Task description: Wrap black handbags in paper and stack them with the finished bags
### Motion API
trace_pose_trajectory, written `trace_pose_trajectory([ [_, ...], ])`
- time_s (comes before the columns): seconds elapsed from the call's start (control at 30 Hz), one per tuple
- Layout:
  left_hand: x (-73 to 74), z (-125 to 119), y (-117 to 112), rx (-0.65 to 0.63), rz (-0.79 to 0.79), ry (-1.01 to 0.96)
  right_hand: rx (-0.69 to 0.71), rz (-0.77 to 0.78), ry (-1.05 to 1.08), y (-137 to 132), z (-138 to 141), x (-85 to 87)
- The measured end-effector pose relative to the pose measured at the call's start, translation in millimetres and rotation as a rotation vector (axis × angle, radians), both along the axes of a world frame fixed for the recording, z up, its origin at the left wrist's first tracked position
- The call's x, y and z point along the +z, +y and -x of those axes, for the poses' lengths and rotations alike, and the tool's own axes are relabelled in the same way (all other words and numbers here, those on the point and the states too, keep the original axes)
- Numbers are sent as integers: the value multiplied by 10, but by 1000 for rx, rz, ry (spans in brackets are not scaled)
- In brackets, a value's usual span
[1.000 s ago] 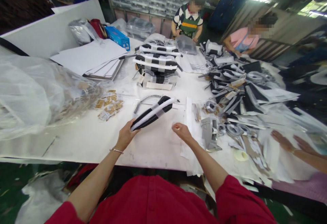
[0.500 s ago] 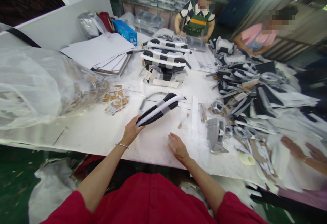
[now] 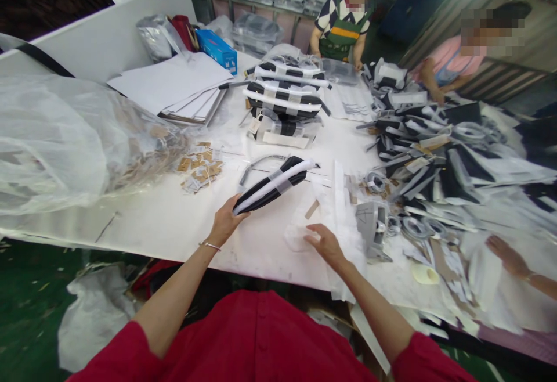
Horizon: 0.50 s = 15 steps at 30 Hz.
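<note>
My left hand (image 3: 226,220) is closed around the lower end of a black bag (image 3: 270,187). White padding runs along the bag, with a greyish band across its middle, and it tilts up to the right above the table. My right hand (image 3: 325,246) pinches the edge of a thin clear plastic bag (image 3: 300,238) lying on the table; the exact contact at the fingertips is hard to see. A small brown strip (image 3: 312,209) shows by the plastic. Behind the held bag lies a curved grey wrapped strap (image 3: 261,164).
Wrapped black-and-white bags (image 3: 282,100) stand stacked ahead. Brown tags (image 3: 200,164) and a large plastic sack (image 3: 65,144) are on the left. To the right are a grey tape dispenser (image 3: 371,228) and a heap of bags (image 3: 452,150). Co-workers stand across and right.
My right hand has moved right, its fingers now bent at the plastic. The clear plastic has slid toward me and hangs past the table's front edge. My left hand keeps hold of the bag.
</note>
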State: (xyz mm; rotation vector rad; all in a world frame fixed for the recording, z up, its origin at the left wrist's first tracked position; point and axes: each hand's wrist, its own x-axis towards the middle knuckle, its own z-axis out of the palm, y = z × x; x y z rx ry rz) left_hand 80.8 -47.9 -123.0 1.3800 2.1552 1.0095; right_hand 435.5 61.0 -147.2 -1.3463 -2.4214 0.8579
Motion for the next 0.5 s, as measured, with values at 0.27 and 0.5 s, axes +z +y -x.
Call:
trace_pose_trajectory([
  [0.27, -31, 16, 3, -8, -8, 26, 143, -6, -384, -372, 374, 141],
  [0.5, -80, 27, 8, -29, -15, 49, -60, 570, 281, -310, 534, 1178],
])
